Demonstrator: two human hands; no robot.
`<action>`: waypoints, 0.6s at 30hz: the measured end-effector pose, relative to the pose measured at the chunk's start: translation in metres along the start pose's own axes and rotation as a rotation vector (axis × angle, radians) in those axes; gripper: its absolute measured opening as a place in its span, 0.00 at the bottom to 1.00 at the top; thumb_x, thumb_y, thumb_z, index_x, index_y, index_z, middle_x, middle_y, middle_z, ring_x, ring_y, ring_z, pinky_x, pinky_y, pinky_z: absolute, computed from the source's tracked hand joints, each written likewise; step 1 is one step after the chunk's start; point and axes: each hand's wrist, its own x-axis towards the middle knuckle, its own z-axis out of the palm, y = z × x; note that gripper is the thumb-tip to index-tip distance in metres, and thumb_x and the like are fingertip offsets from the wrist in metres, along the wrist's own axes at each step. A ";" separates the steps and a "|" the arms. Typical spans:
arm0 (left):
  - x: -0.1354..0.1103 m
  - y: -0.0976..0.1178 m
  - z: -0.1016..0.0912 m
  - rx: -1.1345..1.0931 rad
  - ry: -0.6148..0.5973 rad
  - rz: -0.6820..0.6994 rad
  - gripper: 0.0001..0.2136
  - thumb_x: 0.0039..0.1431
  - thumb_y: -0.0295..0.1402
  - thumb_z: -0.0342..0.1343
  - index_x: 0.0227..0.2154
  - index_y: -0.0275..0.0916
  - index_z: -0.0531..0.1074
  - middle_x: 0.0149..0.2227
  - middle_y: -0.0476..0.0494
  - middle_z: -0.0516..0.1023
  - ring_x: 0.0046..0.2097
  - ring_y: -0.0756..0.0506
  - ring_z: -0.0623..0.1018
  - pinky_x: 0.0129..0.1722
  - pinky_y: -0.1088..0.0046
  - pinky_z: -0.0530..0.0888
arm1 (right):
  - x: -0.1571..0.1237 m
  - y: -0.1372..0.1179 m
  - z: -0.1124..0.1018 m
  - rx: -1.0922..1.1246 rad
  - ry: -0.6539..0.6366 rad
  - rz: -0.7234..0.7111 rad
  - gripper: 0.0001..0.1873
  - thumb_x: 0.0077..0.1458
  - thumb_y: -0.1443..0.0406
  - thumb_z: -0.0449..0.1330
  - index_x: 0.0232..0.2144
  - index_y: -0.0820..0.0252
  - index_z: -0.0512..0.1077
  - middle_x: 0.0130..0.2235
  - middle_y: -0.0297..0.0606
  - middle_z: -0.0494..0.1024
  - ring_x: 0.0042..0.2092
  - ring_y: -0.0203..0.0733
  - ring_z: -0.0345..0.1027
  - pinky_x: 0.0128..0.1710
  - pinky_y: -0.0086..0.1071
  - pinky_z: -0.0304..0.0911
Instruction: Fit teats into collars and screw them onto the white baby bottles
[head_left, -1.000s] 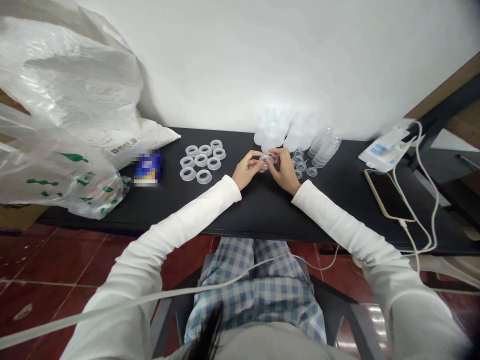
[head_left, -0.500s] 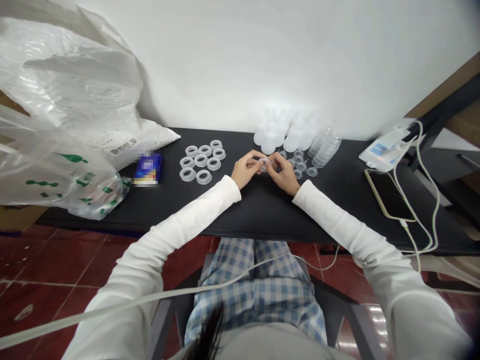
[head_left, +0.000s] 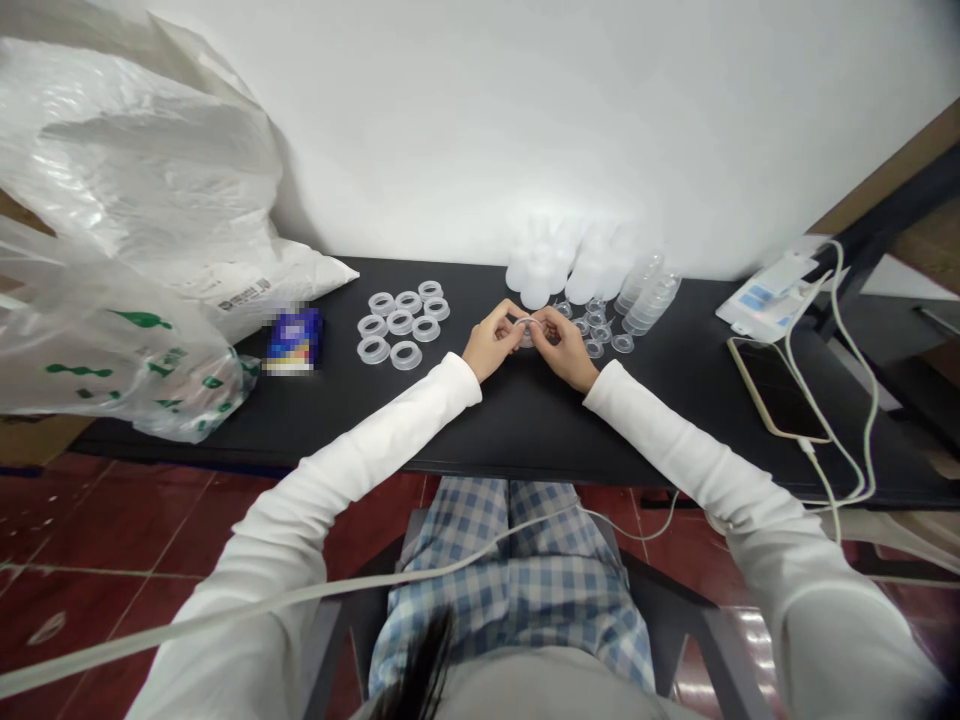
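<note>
My left hand (head_left: 491, 345) and my right hand (head_left: 568, 350) meet above the middle of the black table (head_left: 525, 420), fingers pinched together on one small clear plastic piece (head_left: 529, 328). Both hands are closed on it. Left of my hands lie several translucent plastic rings (head_left: 401, 322) in a loose group. Just beyond my right hand sit several small clear round parts (head_left: 600, 330), and behind them stacks of clear plastic cups (head_left: 592, 262) lie against the wall.
Large white plastic bags (head_left: 127, 220) fill the table's left end, beside a small blue packet (head_left: 295, 340). A phone (head_left: 776, 385) with white charging cables (head_left: 840, 400) and a white box (head_left: 765, 295) lie at the right. A white cord crosses my lap.
My hands stayed together on the clear piece and sank slightly toward the table; the fingers shifted a little around it. Nothing else on the table moved.
</note>
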 end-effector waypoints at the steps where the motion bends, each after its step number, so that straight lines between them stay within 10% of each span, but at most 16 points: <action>1: 0.000 -0.001 0.000 0.000 0.004 0.006 0.09 0.59 0.38 0.60 0.37 0.40 0.71 0.21 0.57 0.70 0.23 0.54 0.72 0.26 0.78 0.68 | 0.000 0.000 0.000 0.016 -0.007 0.001 0.19 0.62 0.47 0.55 0.33 0.56 0.68 0.27 0.30 0.66 0.28 0.35 0.58 0.30 0.32 0.57; 18: 0.008 -0.028 0.002 -0.235 0.046 -0.036 0.23 0.50 0.37 0.69 0.41 0.42 0.60 0.30 0.55 0.74 0.33 0.53 0.78 0.39 0.75 0.75 | 0.001 0.002 -0.004 -0.068 -0.065 -0.027 0.16 0.62 0.54 0.57 0.46 0.55 0.74 0.43 0.42 0.76 0.40 0.43 0.69 0.42 0.39 0.68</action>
